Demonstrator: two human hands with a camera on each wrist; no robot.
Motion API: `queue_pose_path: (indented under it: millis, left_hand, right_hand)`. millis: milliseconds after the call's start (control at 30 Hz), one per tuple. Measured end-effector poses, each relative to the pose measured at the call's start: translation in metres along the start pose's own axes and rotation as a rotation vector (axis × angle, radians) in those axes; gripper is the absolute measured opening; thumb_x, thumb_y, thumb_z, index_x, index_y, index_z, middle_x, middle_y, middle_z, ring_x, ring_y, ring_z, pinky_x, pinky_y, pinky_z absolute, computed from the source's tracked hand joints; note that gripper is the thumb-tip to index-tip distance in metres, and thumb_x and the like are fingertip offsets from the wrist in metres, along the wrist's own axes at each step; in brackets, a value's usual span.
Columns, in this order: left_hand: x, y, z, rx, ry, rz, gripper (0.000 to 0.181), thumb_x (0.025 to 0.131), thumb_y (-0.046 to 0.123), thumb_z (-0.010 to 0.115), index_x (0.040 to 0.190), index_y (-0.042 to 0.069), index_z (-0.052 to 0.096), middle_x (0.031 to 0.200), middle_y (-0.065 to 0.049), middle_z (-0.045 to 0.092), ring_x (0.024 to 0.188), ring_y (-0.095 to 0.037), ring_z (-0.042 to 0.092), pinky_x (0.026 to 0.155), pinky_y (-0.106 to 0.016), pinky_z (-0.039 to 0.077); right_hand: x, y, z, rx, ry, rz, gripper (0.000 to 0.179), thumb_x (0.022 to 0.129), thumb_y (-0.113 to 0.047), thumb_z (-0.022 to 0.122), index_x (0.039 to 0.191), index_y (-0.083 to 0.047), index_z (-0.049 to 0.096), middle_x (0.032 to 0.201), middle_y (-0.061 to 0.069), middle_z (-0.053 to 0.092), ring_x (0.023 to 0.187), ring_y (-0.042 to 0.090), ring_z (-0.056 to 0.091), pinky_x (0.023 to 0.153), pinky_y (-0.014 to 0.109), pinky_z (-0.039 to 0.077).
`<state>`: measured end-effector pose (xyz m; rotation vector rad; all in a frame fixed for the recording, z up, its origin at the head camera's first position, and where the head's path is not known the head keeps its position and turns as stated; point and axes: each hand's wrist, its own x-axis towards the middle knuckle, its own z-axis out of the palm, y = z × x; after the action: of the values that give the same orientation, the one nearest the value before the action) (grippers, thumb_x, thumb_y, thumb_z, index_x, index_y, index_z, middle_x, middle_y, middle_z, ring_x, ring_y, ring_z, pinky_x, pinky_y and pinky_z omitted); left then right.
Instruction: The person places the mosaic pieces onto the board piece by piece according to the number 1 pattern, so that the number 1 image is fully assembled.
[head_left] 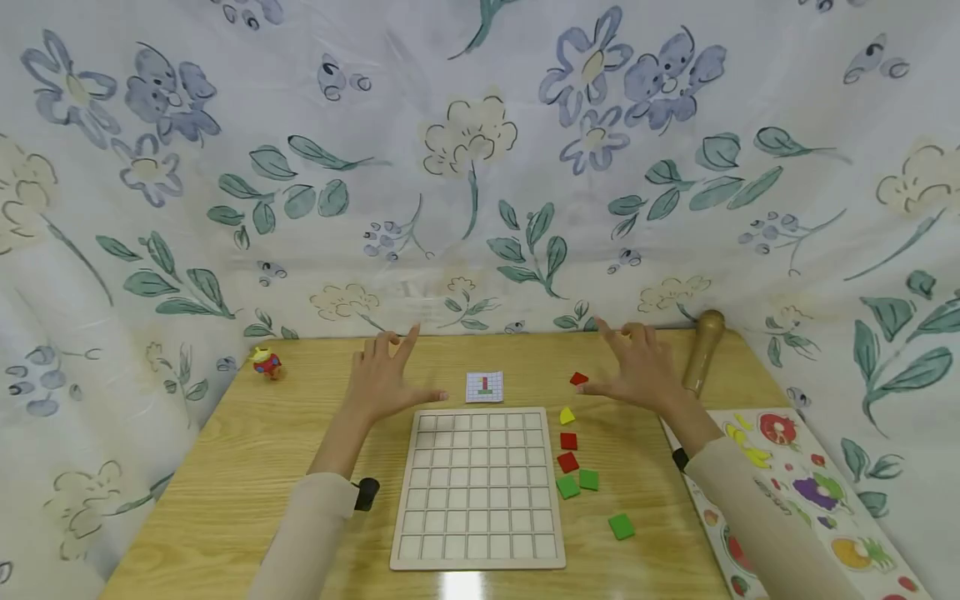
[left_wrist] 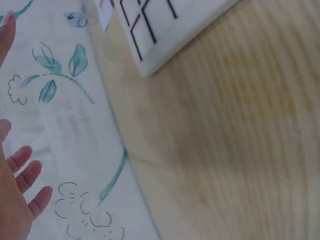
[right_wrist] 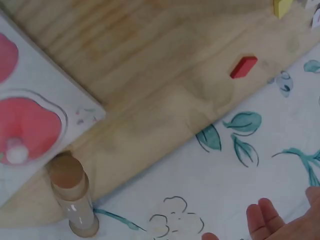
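My left hand [head_left: 381, 379] is raised with thumb and forefinger spread, near the far left corner of a pale grid board [head_left: 477, 563]. On the other side my right hand [head_left: 637, 371] mirrors it, thumb pointing inward close to a red tile [head_left: 579, 378]. Neither hand holds anything. Between them lies a small card [head_left: 484, 387] printed with a grid and a coloured figure. Right of the board run a yellow rounded piece [head_left: 567, 416], red tiles [head_left: 568, 441] and green tiles [head_left: 588, 479]. In the wrist views, fingers [left_wrist: 30, 175] of the left hand and fingers [right_wrist: 267, 215] of the right show at the edges.
A board with fruit pictures [head_left: 791, 442] lies at the right, under my right forearm. Behind it is a brown cylindrical object [head_left: 703, 350]. A small red and yellow toy [head_left: 266, 362] stands at the far left. Flowered cloth [head_left: 480, 250] hangs along the table's back edge.
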<state>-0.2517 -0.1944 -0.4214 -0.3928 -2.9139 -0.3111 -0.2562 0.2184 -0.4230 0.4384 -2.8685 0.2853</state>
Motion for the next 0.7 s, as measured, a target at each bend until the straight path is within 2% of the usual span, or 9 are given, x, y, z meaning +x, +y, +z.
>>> queue_pose_path:
  millis: [267,500,700]
  left_hand:
    - [-0.016,-0.009,0.011,-0.056,-0.011,0.025,0.12,0.062,0.079,0.073,0.158,0.024,0.027,0.125,-0.015,0.042,0.104,-0.033,0.042,0.079,-0.043,0.033]
    - [-0.03,-0.015,0.02,-0.099,-0.082,0.037,0.117,0.061,0.077,0.075,0.156,0.025,0.033,0.119,-0.012,0.042,0.095,-0.027,0.042,0.081,-0.044,0.033]
    - [-0.036,-0.019,0.027,-0.121,-0.124,0.036,0.116,0.059,0.076,0.077,0.155,0.026,0.035,0.118,-0.01,0.042,0.092,-0.024,0.04,0.076,-0.038,0.032]
  right_hand:
    - [-0.014,-0.002,0.014,0.097,-0.056,0.005,0.112,0.069,-0.067,0.077,0.158,-0.021,0.027,0.134,0.026,0.04,0.123,0.044,0.037,0.093,0.073,0.031]
    - [-0.021,-0.005,0.018,0.115,-0.083,-0.019,0.11,0.071,-0.066,0.077,0.158,-0.022,0.026,0.134,0.027,0.041,0.123,0.044,0.036,0.092,0.072,0.033]
    - [-0.026,-0.008,0.02,0.107,-0.093,-0.041,0.106,0.072,-0.066,0.076,0.157,-0.022,0.029,0.132,0.027,0.043,0.119,0.043,0.04,0.089,0.07,0.036]
